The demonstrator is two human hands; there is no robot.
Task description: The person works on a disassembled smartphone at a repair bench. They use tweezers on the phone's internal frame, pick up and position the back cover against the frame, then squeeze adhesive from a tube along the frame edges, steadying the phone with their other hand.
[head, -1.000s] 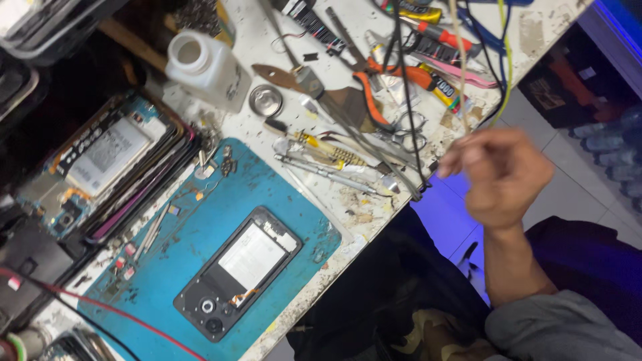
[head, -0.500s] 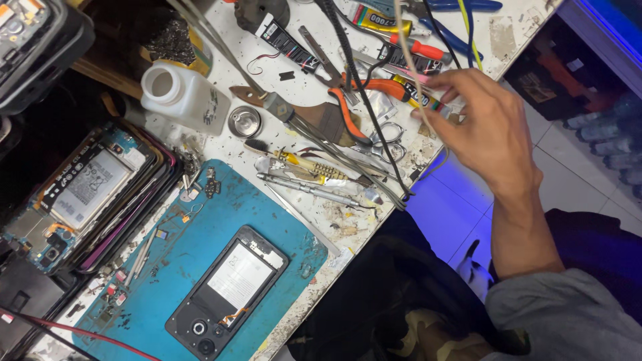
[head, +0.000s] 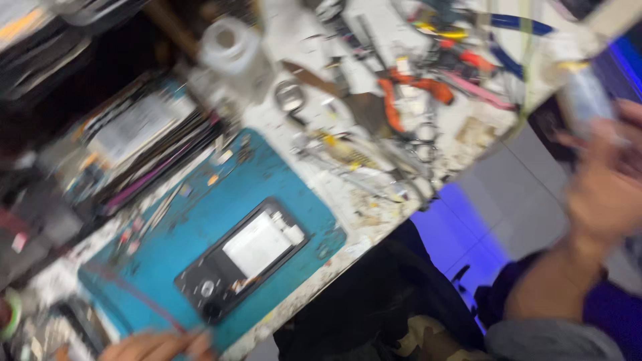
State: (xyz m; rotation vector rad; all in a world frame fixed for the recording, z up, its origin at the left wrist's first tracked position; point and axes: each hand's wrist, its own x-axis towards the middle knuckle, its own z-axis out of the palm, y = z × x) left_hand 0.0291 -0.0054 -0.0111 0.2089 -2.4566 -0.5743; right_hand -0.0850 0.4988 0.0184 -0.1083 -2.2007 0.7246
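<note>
An opened black smartphone (head: pixel 242 263) with its back cover off lies on a teal rubber work mat (head: pixel 200 227) at the near left of the cluttered white surface (head: pixel 374 200). Its pale rectangular battery and the round camera parts at its near end are exposed, so the opening of the phone looks done; nothing shows that any inner part has been lifted out, and reassembly appears to be all ahead. The picture is heavily blurred, so finer detail inside the phone cannot be read.

The right hand (head: pixel 605 194) is raised off the surface at the right edge of the view, well apart from the phone. It seems to have a pale, narrow tube-like object (head: pixel 588 97) in its fingers, though the blur makes it impossible to say how firmly they close on it or what it is.

The left hand (head: pixel 157 346) shows only partly at the near edge, just beside the mat's near side and close to the phone's camera end. A thin reddish wire or tool (head: pixel 144 301) runs across the mat toward its fingers; whether they grip it cannot be told.

Farther off stand a white plastic bottle (head: pixel 227 43), orange-handled pliers (head: pixel 411 90) among loose tools, and a stack of dismantled phones (head: pixel 134 144) at the left.
</note>
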